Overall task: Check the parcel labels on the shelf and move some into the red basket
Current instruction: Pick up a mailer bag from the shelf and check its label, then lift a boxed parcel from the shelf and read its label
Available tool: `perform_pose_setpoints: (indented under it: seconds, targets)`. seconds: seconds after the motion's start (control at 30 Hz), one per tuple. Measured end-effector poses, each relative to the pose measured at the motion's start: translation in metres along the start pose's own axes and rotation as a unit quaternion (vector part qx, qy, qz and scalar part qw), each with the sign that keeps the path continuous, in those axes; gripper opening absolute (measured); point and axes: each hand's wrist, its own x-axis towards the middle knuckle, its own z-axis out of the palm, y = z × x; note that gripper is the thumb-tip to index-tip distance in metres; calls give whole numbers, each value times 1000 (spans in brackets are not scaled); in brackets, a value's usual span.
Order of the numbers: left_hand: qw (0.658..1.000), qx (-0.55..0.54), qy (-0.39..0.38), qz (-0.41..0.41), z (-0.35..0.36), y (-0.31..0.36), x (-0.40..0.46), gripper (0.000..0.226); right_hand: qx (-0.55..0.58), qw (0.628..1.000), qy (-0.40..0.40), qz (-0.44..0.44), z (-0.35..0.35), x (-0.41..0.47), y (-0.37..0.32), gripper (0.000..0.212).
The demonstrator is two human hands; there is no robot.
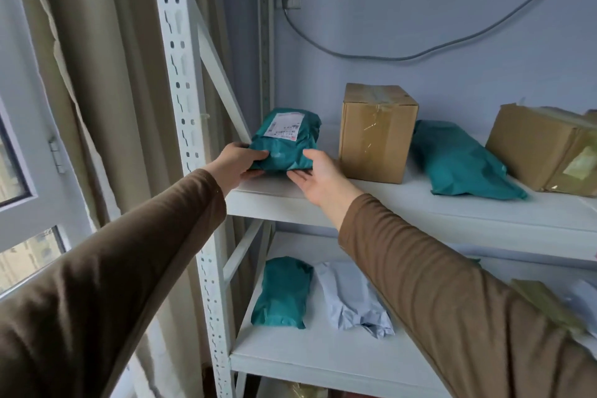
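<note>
From the head camera, a teal parcel [286, 139] lies at the left end of the upper shelf [420, 213], long axis running near to far, its label [284, 127] on the far top. The left hand [237, 166] clamps its near-left corner; the right hand [318, 176], fingers apart, touches the near-right edge. Both are equally near.

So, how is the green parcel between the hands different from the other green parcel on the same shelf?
The held green parcel shows a white label on top; the other green parcel shows none. The held one sits at the shelf's left end, with the left hand gripping it and the right hand at its edge; the other lies untouched between two cardboard boxes. Both are wrinkled teal plastic mailers.
</note>
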Motion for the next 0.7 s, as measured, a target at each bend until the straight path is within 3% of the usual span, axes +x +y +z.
perform_pose_setpoints:
  seconds: [0.13,0.27,0.3,0.4,0.5,0.6,0.7]
  targets:
    - [1000,6,5,-15,-3,-3,20,56,-15,1000,21,-6,1,9,-3,43]
    - [978,198,51,48,-8,2,26,64,-122,991,35,-41,0,-7,-11,17]
    - [964,246,61,74,-8,7,22,69,-178,981,35,-73,-1,-14,-14,15]
    - [928,327,87,159,5,28,2,71,-296,925,-16,-236,-8,-36,-27,41]
    - [885,363,82,281,33,51,-14,59,-333,860,9,-386,-21,-47,-54,36]
    - [932,239,-44,268,76,69,-30,60,-330,807,118,-475,-39,-40,-93,29]
    - [959,172,-131,182,117,78,-38,71,-317,811,205,-447,-60,-21,-129,33]
